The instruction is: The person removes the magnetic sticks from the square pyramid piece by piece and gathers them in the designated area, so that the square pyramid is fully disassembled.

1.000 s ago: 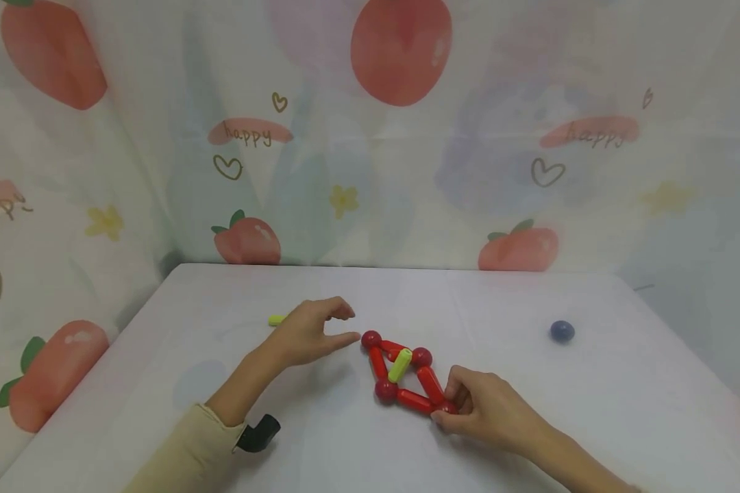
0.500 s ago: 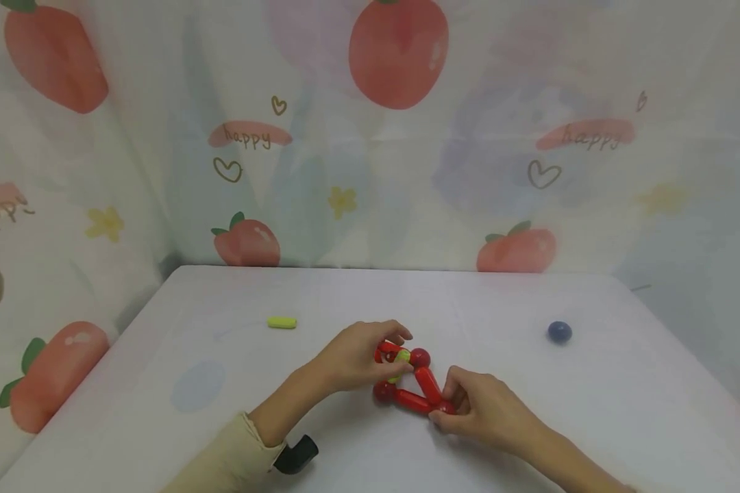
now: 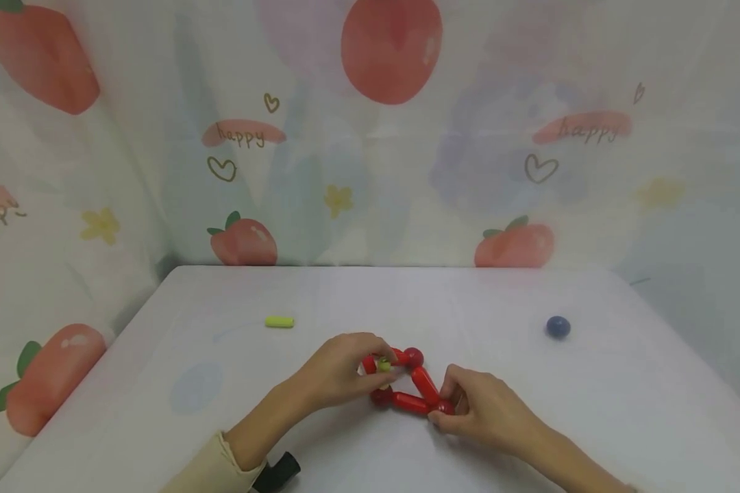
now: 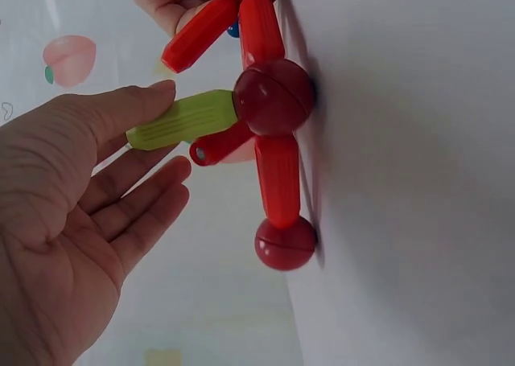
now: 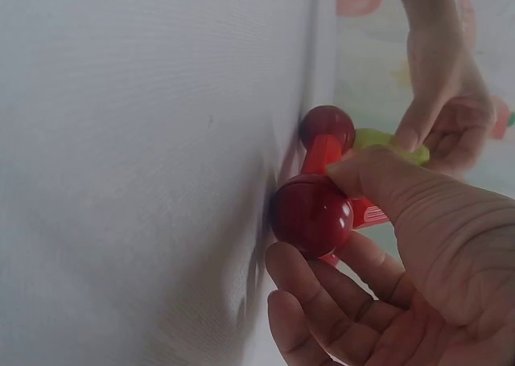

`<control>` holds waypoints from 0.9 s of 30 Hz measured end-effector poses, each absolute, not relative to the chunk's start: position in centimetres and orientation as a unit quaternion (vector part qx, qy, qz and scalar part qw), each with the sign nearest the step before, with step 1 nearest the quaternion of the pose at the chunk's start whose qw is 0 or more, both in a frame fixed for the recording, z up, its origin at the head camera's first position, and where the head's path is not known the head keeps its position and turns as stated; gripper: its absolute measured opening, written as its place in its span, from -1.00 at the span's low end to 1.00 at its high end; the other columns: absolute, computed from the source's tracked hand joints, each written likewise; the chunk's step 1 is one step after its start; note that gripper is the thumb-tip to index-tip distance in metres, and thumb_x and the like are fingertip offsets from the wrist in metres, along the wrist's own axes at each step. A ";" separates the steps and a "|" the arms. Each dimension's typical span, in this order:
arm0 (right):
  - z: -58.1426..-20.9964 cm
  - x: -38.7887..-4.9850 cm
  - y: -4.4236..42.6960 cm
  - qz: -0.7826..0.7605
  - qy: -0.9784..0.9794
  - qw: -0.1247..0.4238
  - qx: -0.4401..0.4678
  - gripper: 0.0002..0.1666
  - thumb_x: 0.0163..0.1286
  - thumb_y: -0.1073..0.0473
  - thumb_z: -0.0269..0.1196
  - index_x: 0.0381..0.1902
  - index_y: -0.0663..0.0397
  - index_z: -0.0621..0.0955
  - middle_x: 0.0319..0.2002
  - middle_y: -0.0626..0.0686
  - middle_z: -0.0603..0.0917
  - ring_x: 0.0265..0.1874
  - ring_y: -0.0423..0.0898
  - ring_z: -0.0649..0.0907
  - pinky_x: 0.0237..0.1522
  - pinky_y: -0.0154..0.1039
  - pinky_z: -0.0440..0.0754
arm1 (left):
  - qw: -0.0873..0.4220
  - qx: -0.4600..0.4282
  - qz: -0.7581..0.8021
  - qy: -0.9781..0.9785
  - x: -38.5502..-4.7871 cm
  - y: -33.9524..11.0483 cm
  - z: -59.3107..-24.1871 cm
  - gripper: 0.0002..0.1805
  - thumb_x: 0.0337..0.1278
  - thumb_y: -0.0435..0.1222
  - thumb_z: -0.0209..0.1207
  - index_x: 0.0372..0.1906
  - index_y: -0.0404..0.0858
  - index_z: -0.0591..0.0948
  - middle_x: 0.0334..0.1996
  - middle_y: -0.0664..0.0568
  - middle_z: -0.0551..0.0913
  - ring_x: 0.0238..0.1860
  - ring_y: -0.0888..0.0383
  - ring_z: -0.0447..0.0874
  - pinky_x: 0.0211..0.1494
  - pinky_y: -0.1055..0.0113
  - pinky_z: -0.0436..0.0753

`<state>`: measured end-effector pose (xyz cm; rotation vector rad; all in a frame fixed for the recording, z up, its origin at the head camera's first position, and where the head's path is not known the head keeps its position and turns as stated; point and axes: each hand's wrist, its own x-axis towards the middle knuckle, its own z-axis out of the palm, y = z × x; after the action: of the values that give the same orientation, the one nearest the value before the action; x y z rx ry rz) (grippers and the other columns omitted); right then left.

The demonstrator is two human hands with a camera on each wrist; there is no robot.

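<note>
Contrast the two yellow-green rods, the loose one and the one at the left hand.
The loose rod lies flat on the table; the held rod juts up from a red ball. The left hand pinches the held rod; no hand touches the loose rod. Both are yellow-green.

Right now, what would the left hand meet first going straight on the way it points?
Past the green stick it holds, the left hand would probably meet the red stick beside the far red ball, though depth is unclear.
</note>
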<state>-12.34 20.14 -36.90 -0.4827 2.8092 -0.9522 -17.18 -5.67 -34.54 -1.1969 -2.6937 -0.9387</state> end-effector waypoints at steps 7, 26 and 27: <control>-36.6 -12.3 19.9 -0.312 0.935 0.074 -0.151 -0.63 0.12 0.01 0.56 -0.31 -0.12 0.55 -0.57 -0.18 0.52 -0.57 -0.21 0.47 -0.55 -0.35 0.45 | 0.009 -0.399 -0.338 -0.852 -16.9 -8.2 -35.0 -0.79 0.11 -0.35 0.47 -0.16 -0.17 0.71 -0.27 0.21 0.72 -0.18 0.27 0.63 0.02 0.22 0.72; -36.9 -12.4 19.9 -0.331 0.928 0.086 -0.147 -0.62 0.13 0.07 0.56 -0.31 -0.08 0.53 -0.53 -0.16 0.54 -0.54 -0.20 0.49 -0.54 -0.37 0.48 | -0.031 -0.341 -0.317 -0.885 -17.5 -9.3 -37.5 -0.75 0.05 -0.37 0.49 -0.22 -0.16 0.65 -0.37 0.18 0.70 -0.35 0.34 0.56 -0.22 0.48 0.62; -36.9 -12.4 19.9 -0.330 0.928 0.084 -0.150 -0.62 0.13 0.07 0.56 -0.31 -0.08 0.53 -0.53 -0.16 0.54 -0.54 -0.21 0.49 -0.54 -0.37 0.47 | -0.034 -0.339 -0.321 -0.884 -17.5 -9.3 -37.5 -0.75 0.05 -0.37 0.49 -0.19 -0.18 0.66 -0.36 0.17 0.71 -0.34 0.34 0.56 -0.21 0.47 0.63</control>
<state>-12.36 19.88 -36.90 -0.4465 2.7704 -0.9838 -17.53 -9.32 -37.55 -1.0879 -2.8372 -1.0307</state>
